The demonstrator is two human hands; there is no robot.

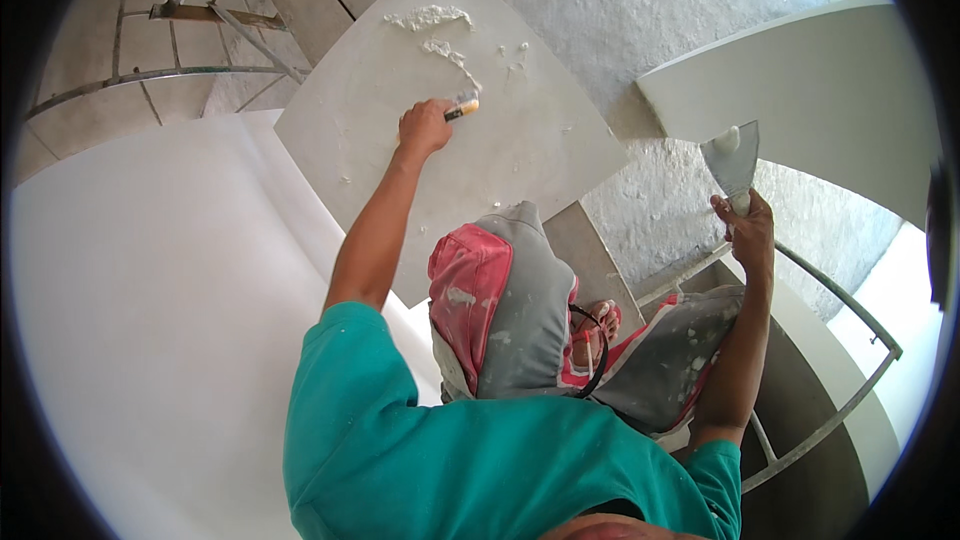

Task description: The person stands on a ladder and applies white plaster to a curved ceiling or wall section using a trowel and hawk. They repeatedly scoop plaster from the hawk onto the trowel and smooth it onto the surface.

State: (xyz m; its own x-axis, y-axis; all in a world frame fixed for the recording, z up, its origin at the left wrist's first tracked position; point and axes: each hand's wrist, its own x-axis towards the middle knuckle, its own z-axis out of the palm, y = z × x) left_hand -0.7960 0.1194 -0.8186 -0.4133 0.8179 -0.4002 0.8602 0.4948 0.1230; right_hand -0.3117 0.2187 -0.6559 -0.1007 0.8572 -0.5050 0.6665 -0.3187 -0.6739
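My left hand is closed round a putty knife with a black and yellow handle, whose blade is at the lower end of a trail of white putty. The putty lies in a ragged, curved streak on a large pale square board. Off to the right, my right hand grips a wider putty knife by its handle. That blade points up and away, with a lump of white putty on its face, and it is held apart from the board.
Metal scaffold tubes run at the upper left and lower right. A smooth white wall fills the left side. A curved pale wall edge stands at the right above rough grey floor. My sandalled foot is below.
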